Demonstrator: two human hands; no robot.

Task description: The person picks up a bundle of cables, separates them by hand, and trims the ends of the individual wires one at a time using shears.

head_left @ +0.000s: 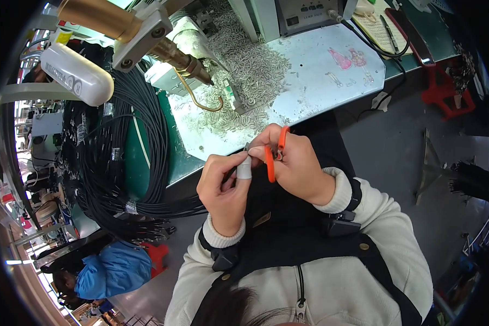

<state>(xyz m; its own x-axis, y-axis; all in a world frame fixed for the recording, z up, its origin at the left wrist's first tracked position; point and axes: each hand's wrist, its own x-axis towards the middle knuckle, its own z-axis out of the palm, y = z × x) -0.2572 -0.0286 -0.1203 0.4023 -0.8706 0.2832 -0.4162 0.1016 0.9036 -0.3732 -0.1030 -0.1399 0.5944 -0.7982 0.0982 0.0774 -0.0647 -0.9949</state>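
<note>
Both hands meet above the lap: right hand point(296, 163), fingers clamped on orange-handled cutters point(271, 157); left hand point(225, 187), taped fingers point(245, 168) pinched together at the cutter tip, worktop point(309, 81) beyond.

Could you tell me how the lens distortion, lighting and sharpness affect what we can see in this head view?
Head view: fisheye bends the bench edge and blacks out the corners; lighting is even, with mild glare on the white bottle; both hands, left hand and right hand with the orange-handled tool, are sharp.
</note>
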